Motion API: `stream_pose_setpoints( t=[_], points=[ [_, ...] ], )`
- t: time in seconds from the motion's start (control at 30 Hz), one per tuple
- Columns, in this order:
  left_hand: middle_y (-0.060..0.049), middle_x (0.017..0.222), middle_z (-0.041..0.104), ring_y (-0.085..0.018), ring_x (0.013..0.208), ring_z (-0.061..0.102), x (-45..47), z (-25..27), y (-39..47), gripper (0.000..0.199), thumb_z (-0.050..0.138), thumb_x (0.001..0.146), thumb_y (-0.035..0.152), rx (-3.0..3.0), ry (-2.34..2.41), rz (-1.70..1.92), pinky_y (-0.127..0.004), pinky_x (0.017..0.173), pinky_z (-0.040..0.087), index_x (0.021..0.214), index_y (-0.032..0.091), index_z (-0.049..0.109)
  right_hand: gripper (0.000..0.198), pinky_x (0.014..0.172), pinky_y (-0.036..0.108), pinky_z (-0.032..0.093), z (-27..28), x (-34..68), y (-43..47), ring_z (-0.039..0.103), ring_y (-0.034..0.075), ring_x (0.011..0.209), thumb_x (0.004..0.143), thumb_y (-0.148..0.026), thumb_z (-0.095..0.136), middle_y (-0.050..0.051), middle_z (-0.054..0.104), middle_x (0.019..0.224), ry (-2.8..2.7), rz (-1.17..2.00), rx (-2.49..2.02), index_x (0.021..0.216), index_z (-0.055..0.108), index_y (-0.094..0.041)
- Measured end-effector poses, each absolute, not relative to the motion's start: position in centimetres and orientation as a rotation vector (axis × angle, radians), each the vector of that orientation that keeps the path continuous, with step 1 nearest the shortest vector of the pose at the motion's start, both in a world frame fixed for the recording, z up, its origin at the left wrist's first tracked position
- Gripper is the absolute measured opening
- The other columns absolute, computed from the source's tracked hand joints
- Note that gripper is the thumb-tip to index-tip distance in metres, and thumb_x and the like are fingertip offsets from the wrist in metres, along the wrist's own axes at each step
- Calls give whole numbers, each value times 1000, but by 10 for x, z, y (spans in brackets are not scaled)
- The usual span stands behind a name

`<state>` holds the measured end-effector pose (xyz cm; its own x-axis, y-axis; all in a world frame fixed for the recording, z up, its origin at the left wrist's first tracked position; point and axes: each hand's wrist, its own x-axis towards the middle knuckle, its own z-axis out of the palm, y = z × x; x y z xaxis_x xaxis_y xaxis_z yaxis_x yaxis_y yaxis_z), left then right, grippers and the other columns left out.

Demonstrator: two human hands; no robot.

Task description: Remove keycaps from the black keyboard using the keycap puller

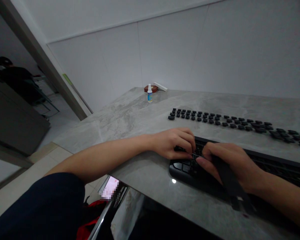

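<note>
Long black plastic keyboard [202,180] lies on the grey marbled tabletop [130,118], its left end under both hands, the rest running off beyond the right hand. A few caps sit at that end, just below the left fingertips; dark bare rows show past the right wrist.

Right hand [236,163]: closed round a slim black tool with a flat handle [226,181], thin bright metal tip pointing at the left fingertips. Left hand [176,143]: fingers bent down onto the keys; cannot tell whether it pinches anything.

Beyond the hands: loose black keycaps [233,125] in uneven rows, trailing off rightward. Farther, ahead and left of the left hand: small white spray bottle with blue-yellow label [150,96], red-brown case [155,88] behind it, slim white bar [160,87] alongside. Far left, past the left forearm, a seated person in dark clothing [18,81].
</note>
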<state>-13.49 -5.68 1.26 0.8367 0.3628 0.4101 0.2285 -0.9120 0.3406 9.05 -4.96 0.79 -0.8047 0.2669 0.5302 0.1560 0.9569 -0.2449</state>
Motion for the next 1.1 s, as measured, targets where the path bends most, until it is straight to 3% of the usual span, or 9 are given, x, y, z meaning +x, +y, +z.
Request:
stream_pose_setpoints(
  t=[0.33,0.63,1.1],
  points=[
    [-11,98,69,-19,97,60,-135,15,-59,18,58,90,21,2708,476,619,-32,97,48,77,17,68,10,51,27,39,-1,96,-45,55,14,51,88,-13,54,-2,58,67,-2496,324,-307,86,51,-23],
    [-11,88,69,-20,88,61,-136,9,-57,18,54,90,20,2641,492,748,-35,88,51,75,18,64,21,52,25,30,0,97,-45,43,11,50,77,-6,54,-5,49,61,-2564,263,-261,77,43,-23],
    [-11,86,70,-20,86,62,-137,10,-58,12,55,86,15,2645,499,776,-35,84,52,78,17,63,15,54,28,23,6,90,-51,37,11,48,77,-13,49,-6,46,56,-2682,79,-223,71,39,-22]
  ],
)
